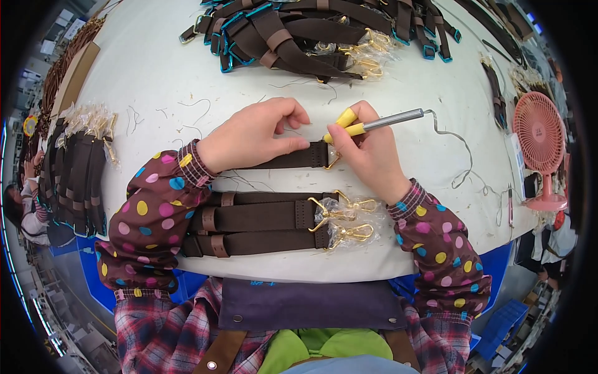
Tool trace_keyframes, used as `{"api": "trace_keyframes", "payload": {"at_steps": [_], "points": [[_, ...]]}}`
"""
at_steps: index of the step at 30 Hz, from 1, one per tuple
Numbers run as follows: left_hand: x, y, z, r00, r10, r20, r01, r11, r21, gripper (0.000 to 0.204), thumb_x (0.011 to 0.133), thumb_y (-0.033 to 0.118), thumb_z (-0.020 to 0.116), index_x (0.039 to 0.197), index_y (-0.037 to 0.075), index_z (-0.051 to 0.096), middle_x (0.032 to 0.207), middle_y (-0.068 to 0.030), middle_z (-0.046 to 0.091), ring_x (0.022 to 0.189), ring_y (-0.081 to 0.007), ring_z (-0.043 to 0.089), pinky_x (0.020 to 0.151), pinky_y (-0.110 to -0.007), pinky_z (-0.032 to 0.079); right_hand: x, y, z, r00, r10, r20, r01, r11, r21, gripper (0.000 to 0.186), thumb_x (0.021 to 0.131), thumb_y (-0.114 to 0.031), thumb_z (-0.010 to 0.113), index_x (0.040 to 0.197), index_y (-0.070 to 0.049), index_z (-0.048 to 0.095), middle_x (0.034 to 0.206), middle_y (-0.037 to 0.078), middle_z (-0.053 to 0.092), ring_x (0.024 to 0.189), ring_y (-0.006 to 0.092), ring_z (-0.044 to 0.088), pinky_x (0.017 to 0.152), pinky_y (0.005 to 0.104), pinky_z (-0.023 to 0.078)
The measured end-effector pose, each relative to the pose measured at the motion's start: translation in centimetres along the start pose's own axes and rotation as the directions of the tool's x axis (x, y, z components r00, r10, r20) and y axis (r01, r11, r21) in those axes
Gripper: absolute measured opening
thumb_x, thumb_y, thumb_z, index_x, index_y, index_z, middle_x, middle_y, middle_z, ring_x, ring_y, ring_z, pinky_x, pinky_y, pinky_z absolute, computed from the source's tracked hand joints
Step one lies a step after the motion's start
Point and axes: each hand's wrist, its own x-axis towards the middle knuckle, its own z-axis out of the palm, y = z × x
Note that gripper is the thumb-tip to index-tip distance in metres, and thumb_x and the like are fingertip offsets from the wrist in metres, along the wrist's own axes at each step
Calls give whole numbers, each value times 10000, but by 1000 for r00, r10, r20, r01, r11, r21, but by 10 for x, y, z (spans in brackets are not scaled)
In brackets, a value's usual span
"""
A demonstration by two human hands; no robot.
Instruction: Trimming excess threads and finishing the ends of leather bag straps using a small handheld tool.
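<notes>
My right hand point(371, 149) grips a corded pen-shaped tool point(393, 119) with a metal shaft and a yellow front. A yellow cover sits on one fingertip of that hand. The tool's tip is at the stitched end of a dark brown strap point(283, 159), beside its gold metal hook. My left hand point(258, 134) lies over the same strap, its thumb resting near the stitched end and its curled fingers apart from the thumb. Nearer to me lie several similar brown straps point(268, 215) side by side, their gold hooks point(352, 232) in clear plastic wrap.
A large heap of brown straps point(280, 37) with blue-covered buckles lies at the far side. More straps point(75, 171) hang over the left edge. A pink fan point(539, 134) stands at the right, near the tool's loose cord point(464, 146). Loose threads lie about the white table point(156, 81).
</notes>
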Motion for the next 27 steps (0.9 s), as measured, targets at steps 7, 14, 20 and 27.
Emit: {"api": "trace_keyframes", "payload": {"at_steps": [7, 14, 20, 27], "points": [[-1, 4, 2, 997, -60, 51, 53, 990, 134, 150, 818, 140, 701, 865, 60, 584, 834, -60, 595, 760, -200, 585, 689, -309, 480, 1, -3, 3, 999, -9, 41, 7, 999, 52, 198, 892, -128, 651, 886, -26, 482, 681, 23, 596, 564, 47, 540, 496, 205, 416], [-6, -3, 15, 971, 200, -128, -164, 954, 250, 143, 824, 112, 675, 865, 56, 550, 800, -58, 605, 717, -223, 597, 627, -323, 487, 2, -3, 2, 999, -16, 44, 15, 1000, 21, 208, 891, -129, 656, 885, -25, 475, 675, 24, 586, 567, 48, 540, 496, 210, 419], [-3, 3, 8, 991, -123, -52, 106, 962, -250, 130, 874, 31, 636, 902, 23, 509, 846, -25, 611, 779, -78, 600, 711, -240, 516, 2, -2, 2, 998, -30, 52, 30, 1000, 1, 221, 887, -130, 665, 892, -25, 470, 682, 34, 592, 563, 57, 546, 496, 216, 425], [1, -4, 11, 990, -135, 26, 133, 892, -431, 138, 914, 37, 598, 927, 23, 461, 916, -36, 591, 868, -73, 586, 797, -225, 502, 2, -2, 0, 998, 8, 67, -8, 1000, -3, 230, 884, -133, 668, 892, -21, 467, 675, 42, 597, 558, 72, 564, 495, 222, 428]]}}
